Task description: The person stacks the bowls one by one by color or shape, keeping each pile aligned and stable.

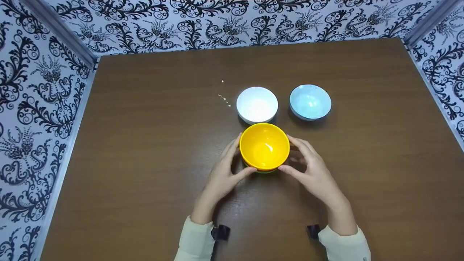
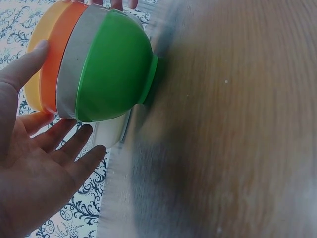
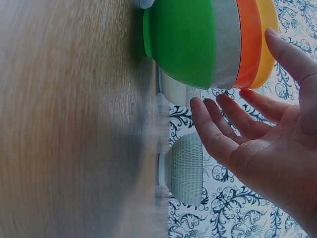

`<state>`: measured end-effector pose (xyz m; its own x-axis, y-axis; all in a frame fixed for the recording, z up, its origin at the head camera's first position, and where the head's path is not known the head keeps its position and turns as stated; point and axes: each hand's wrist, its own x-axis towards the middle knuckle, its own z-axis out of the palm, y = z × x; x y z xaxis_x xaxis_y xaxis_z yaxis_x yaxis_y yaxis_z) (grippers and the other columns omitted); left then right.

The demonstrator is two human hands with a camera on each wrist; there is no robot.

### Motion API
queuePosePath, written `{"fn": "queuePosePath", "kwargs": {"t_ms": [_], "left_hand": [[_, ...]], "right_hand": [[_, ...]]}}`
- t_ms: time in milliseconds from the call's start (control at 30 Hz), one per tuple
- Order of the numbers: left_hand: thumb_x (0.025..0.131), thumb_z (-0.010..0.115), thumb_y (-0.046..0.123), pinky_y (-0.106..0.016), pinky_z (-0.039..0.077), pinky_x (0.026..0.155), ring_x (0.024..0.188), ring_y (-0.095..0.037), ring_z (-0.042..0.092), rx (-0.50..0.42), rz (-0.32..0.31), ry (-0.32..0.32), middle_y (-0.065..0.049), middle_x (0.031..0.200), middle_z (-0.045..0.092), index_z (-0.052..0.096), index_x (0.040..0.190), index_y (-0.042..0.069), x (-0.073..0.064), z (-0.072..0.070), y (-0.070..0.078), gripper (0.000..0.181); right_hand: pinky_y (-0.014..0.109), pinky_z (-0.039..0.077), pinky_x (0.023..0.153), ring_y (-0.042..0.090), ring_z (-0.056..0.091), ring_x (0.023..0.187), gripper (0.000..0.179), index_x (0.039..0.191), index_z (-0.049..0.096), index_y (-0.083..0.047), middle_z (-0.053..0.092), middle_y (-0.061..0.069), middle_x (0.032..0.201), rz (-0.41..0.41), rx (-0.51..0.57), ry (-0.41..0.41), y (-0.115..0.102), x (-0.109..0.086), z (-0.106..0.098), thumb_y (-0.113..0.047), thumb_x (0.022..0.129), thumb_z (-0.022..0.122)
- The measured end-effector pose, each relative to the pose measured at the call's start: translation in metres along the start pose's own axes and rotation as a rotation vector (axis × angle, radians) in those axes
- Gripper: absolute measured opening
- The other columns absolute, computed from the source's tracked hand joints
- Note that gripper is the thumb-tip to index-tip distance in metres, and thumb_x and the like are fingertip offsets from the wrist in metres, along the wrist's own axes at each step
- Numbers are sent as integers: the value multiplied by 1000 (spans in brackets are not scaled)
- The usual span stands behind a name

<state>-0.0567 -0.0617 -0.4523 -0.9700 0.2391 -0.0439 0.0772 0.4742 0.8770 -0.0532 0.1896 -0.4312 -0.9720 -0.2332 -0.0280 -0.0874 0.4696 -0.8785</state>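
Note:
Between both hands stands an upright stack of nested bowls, with a yellow bowl (image 1: 264,146) on top. Under it the left wrist view shows an orange bowl (image 2: 62,54), a grey bowl (image 2: 81,59) and a green bowl (image 2: 116,69) lowest, its foot close to the tabletop. My left hand (image 1: 224,174) holds the stack from the left, thumb at the near side and fingers farther round. From the right my right hand (image 1: 313,168) mirrors it, its thumb on the yellow bowl's side and fingertips along the orange bowl in the right wrist view.
A white bowl (image 1: 257,105) stands just behind the stack, overlapped by it in the head view. To its right is a light blue bowl (image 1: 310,102), ribbed outside. Small white crumbs (image 1: 224,99) lie left of the white bowl on the brown table (image 1: 145,145). Patterned panels (image 1: 232,25) border the table.

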Motion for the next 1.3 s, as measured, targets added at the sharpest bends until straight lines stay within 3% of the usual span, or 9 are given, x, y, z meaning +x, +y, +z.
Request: {"fn": "queuePosePath", "kwargs": {"t_ms": [467, 800, 1300], "left_hand": [[84, 77, 45, -47, 32, 122, 148, -20, 36, -18, 7, 8, -2, 164, 30, 24, 159, 24, 0, 1, -1, 94], [85, 76, 45, -47, 32, 122, 149, -21, 35, -19, 5, 7, -2, 164, 30, 24, 159, 19, 0, 2, -1, 95], [84, 77, 45, -46, 33, 121, 148, -20, 36, -31, -22, -6, 1, 164, 30, 23, 160, 25, 0, 1, 1, 95]], "right_hand": [[43, 53, 103, 22, 54, 129, 77, 149, 44, -14, 47, 2, 145, -22, 25, 3, 4, 2, -1, -22, 83, 82], [45, 53, 103, 22, 53, 132, 76, 150, 43, -17, 45, 2, 148, 21, 3, 0, 7, 1, -4, -26, 84, 81], [46, 52, 103, 29, 51, 134, 74, 150, 41, -11, 45, 7, 149, 52, -5, 17, 15, 3, -11, -22, 87, 78]]}}
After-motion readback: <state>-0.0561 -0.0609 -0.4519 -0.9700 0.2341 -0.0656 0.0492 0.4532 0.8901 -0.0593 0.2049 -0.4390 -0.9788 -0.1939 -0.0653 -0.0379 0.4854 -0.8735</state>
